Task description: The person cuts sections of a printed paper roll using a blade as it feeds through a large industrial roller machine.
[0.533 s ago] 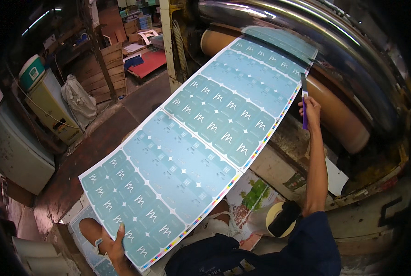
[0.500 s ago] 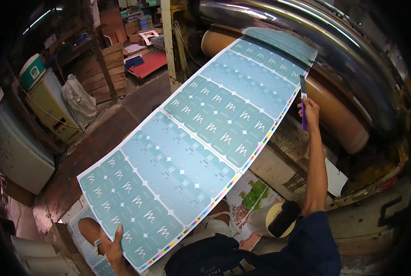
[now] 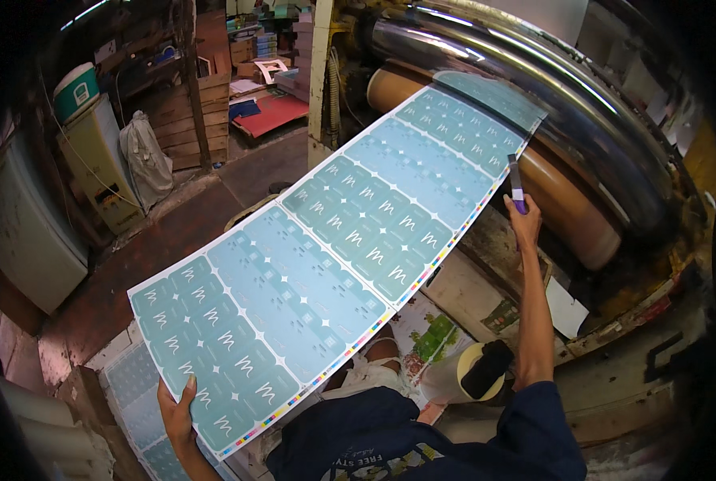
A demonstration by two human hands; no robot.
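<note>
A long printed sheet (image 3: 310, 276), blue-green with white script and a colour strip along one edge, slopes from the rollers down to my lap. My left hand (image 3: 178, 410) pinches its near lower edge, thumb on top. In my right hand (image 3: 525, 218) is a utility knife (image 3: 516, 175) with a purple handle and dark blade; its tip lies at the sheet's right edge, below the rollers. At its far end the sheet meets a shiny metal roller (image 3: 486, 60), above a brown roller (image 3: 578, 200). Where exactly it joins them is hard to make out.
Printed sheets (image 3: 137, 393) lie low on the left, beneath the held one. A cream cylinder (image 3: 446, 381) with a black object (image 3: 488, 370) on top stands by my right side. Farther left are a cabinet (image 3: 101, 176), a grey-white sack (image 3: 145, 152) and a red board (image 3: 270, 115).
More of the printed sheet shows below the metal roller. The knife has come down and left along the sheet's edge, its blade tilting more leftward. The whole view has shifted somewhat.
</note>
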